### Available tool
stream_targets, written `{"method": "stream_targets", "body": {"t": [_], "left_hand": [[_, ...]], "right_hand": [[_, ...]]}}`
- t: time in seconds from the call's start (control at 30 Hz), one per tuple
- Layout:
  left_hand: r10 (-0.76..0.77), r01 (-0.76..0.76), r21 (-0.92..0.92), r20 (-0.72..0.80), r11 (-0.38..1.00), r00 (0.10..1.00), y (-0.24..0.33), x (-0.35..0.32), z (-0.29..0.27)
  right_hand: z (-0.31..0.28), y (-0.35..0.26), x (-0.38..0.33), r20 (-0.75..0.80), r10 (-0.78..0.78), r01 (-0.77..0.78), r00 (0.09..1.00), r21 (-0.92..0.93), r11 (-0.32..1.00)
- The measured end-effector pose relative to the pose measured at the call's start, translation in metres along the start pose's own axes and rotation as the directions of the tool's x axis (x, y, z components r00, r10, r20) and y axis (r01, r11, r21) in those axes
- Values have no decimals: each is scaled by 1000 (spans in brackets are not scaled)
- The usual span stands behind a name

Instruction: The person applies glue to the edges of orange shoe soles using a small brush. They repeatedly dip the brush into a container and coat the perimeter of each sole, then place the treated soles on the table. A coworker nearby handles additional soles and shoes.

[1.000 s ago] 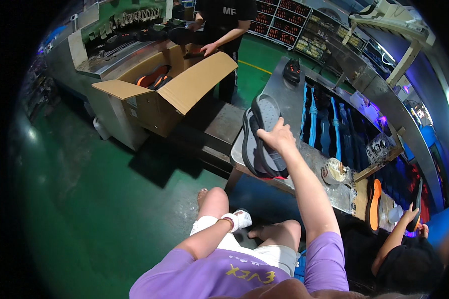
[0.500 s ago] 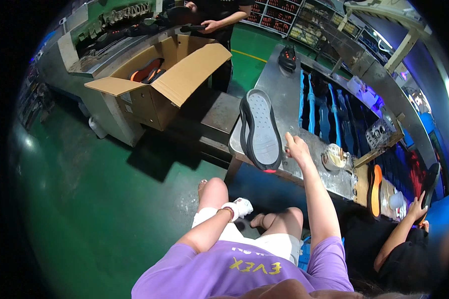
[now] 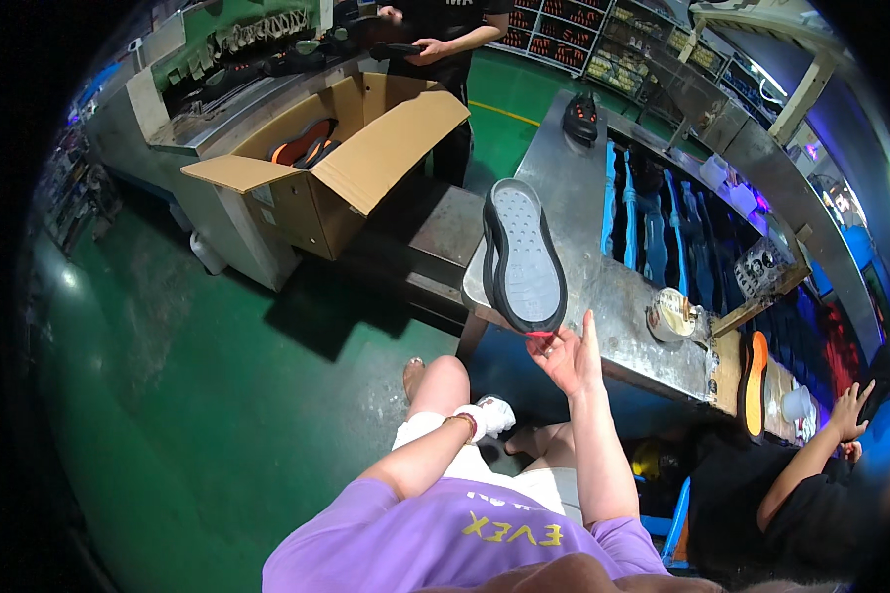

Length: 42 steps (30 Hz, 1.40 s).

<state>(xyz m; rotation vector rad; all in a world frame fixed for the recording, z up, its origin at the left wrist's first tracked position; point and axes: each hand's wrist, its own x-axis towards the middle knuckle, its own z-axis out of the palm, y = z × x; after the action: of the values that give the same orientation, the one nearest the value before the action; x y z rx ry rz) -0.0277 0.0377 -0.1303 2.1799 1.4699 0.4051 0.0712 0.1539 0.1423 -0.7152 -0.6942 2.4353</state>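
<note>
A shoe sole (image 3: 529,247) with a grey dotted inner face and a black rim lies at the near left corner of the metal table (image 3: 623,306). Another black edge shows along its left side, apparently a second sole under it. The sole's near end, with a red tip, juts over the table edge. My right hand (image 3: 569,361) is there, palm turned up, thumb stretched out and fingertips at the red tip; its grip is not closed. My left hand (image 3: 491,415), in a white glove, rests at my lap; its finger shape is unclear.
An open cardboard box (image 3: 307,212) holding soles stands to the left. A black shoe (image 3: 581,119) sits at the table's far end. A white tub (image 3: 670,314) and an orange sole (image 3: 755,381) are on the right. Co-workers handle dark pieces at the back and right.
My right hand has moved from the table top beside the sole down and left to its red-tipped near end. Its palm has turned up. The left hand stays at my lap.
</note>
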Motion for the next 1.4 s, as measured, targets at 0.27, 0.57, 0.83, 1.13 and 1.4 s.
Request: {"method": "stream_targets", "body": {"t": [0.27, 0.57, 0.83, 1.13, 1.4], "left_hand": [[-247, 286, -193, 201, 939, 948, 17, 4, -24], [-193, 212, -282, 93, 936, 977, 10, -2, -6], [-411, 461, -482, 212, 745, 887, 26, -5, -29], [-502, 552, -730, 329, 402, 800, 50, -3, -57], [-152, 55, -330, -279, 943, 948, -46, -20, 18]], "right_hand": [[10, -3, 7, -4, 1, -1, 1000, -38, 999], [40, -8, 20, 4, 19, -18, 1000, -185, 983], [34, -3, 37, -181, -3, -63, 983, -361, 931], [1, 9, 23, -96, -96, 64, 991, -298, 952], [-61, 50, -113, 130, -216, 237, 968, -181, 954]]}}
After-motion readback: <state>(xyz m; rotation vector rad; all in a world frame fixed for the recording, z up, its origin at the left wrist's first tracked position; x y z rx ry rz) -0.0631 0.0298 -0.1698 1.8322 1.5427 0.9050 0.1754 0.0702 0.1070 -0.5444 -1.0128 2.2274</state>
